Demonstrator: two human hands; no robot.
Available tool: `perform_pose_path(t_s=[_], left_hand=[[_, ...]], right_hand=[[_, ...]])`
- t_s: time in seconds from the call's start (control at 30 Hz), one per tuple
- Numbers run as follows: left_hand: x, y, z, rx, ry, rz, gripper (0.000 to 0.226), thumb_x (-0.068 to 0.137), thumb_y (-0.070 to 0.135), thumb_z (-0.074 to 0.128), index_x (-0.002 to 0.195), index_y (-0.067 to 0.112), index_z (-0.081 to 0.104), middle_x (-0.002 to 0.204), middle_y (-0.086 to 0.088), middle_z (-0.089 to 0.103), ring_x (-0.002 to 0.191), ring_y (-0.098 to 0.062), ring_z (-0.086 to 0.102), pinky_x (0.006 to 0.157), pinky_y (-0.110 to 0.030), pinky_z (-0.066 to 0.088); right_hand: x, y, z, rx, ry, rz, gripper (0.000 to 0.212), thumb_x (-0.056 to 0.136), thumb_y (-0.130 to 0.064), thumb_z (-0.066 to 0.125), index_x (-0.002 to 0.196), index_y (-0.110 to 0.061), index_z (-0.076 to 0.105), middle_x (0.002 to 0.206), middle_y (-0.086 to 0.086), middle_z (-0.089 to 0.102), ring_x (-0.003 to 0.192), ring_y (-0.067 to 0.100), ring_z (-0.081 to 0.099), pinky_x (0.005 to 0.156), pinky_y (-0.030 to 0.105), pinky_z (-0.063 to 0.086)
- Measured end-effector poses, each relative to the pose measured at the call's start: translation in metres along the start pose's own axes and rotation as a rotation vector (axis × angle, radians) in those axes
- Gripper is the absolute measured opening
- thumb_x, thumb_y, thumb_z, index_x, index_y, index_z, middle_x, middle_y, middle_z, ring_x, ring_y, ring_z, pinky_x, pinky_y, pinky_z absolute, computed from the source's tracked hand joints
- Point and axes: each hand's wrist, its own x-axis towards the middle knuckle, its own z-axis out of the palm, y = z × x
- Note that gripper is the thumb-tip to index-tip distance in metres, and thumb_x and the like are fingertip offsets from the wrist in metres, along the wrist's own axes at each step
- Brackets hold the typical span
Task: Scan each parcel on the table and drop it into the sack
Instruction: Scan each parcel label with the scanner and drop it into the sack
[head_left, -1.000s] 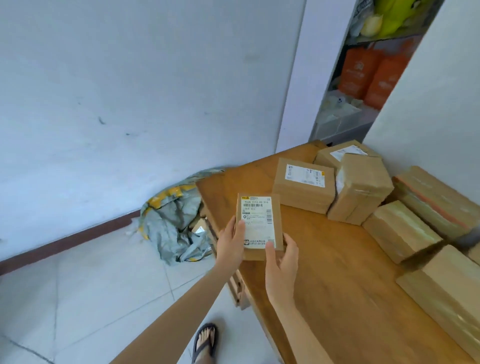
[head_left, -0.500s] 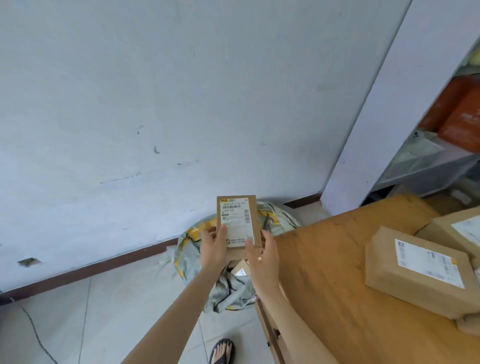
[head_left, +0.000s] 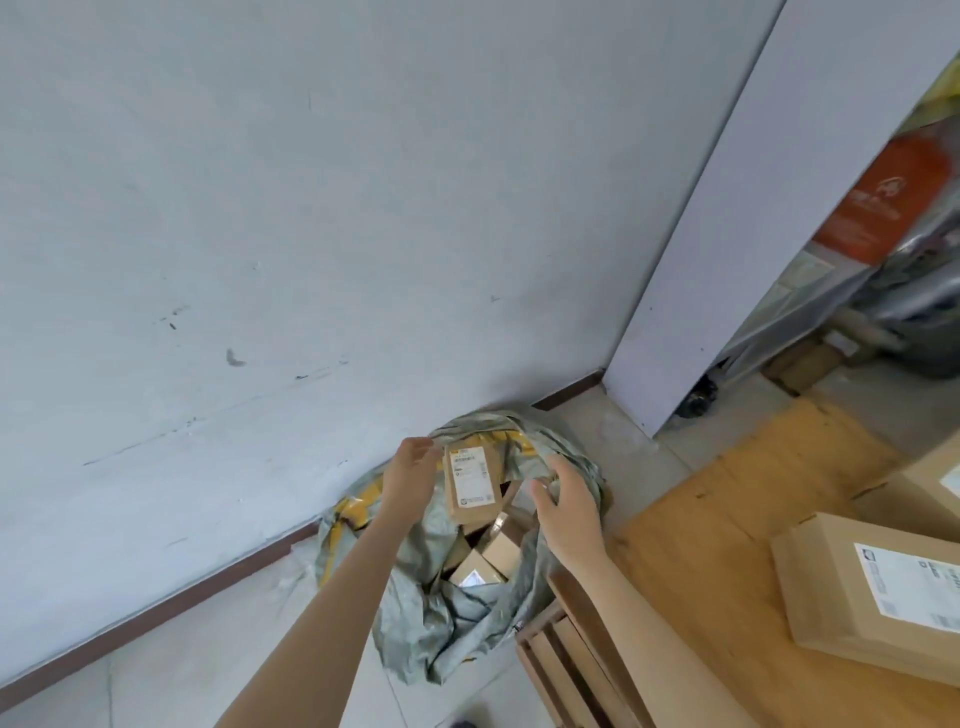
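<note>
A small brown parcel (head_left: 471, 484) with a white label hangs face up over the open mouth of the grey and yellow sack (head_left: 457, 629) on the floor. My left hand (head_left: 410, 480) is just left of the parcel with loose fingers, and no grip shows. My right hand (head_left: 569, 514) is spread, a clear gap to the parcel's right. Several brown parcels (head_left: 491, 561) lie inside the sack. A larger labelled parcel (head_left: 878, 597) sits on the wooden table (head_left: 753, 519) at the right.
The sack leans against the white wall (head_left: 311, 234) and the table's left end. Drawers (head_left: 571, 654) show in the table's side. Another box (head_left: 930, 483) is at the right edge. Shelves with an orange bag (head_left: 878, 202) stand behind a pillar.
Both hands carried the small parcel left off the table and down over the sack. They have since spread apart from it, and the parcel now sits lower in the sack's mouth.
</note>
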Motion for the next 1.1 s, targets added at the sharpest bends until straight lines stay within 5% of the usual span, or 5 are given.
perform_pose_path(t_s=[0.3,0.43,0.7,1.0,1.1], left_hand=[[0.019,0.019,0.024,0.202,-0.147,0.100,0.015,0.091,0.016,0.049,0.081,0.023,0.057,0.076,0.002,0.056,0.063,-0.020,0.049,0.064,-0.029,0.040],[0.003,0.044,0.079,0.222,-0.240,0.138,0.013,0.092,0.014,0.051,0.091,0.022,0.061,0.073,0.006,0.057,0.063,-0.013,0.051,0.056,-0.026,0.040],[-0.077,0.072,0.230,0.324,-0.542,0.287,0.028,0.094,0.016,0.050,0.117,0.007,0.064,0.116,-0.011,0.066,0.103,-0.027,0.061,0.089,-0.035,0.049],[-0.177,0.086,0.369,0.343,-0.643,0.354,0.060,0.085,0.042,0.061,0.136,0.015,0.042,0.133,-0.003,0.055,0.096,-0.005,0.056,0.073,-0.019,0.044],[-0.183,0.092,0.398,0.472,-0.579,0.360,0.068,0.091,0.031,0.057,0.149,0.015,0.025,0.149,-0.015,0.035,0.128,-0.028,0.044,0.101,-0.039,0.042]], right_hand=[[-0.002,0.016,-0.022,-0.157,0.006,-0.017,0.039,0.098,-0.030,0.049,0.134,-0.015,0.052,0.137,0.001,0.054,0.128,0.016,0.047,0.110,0.031,0.037],[-0.018,0.038,-0.064,-0.200,0.110,0.018,0.038,0.098,-0.032,0.049,0.133,-0.018,0.052,0.134,-0.001,0.054,0.127,0.018,0.047,0.105,0.030,0.038],[-0.076,0.114,-0.187,-0.233,0.416,0.123,0.034,0.097,-0.032,0.050,0.129,-0.020,0.055,0.131,0.000,0.056,0.122,0.018,0.048,0.100,0.031,0.041],[-0.143,0.226,-0.296,-0.331,0.501,0.302,0.038,0.096,-0.031,0.049,0.132,-0.018,0.052,0.136,0.002,0.051,0.125,0.025,0.039,0.098,0.041,0.044],[-0.153,0.251,-0.313,-0.370,0.450,0.320,0.040,0.097,-0.034,0.046,0.134,-0.021,0.050,0.140,-0.002,0.047,0.131,0.021,0.033,0.098,0.042,0.044]])
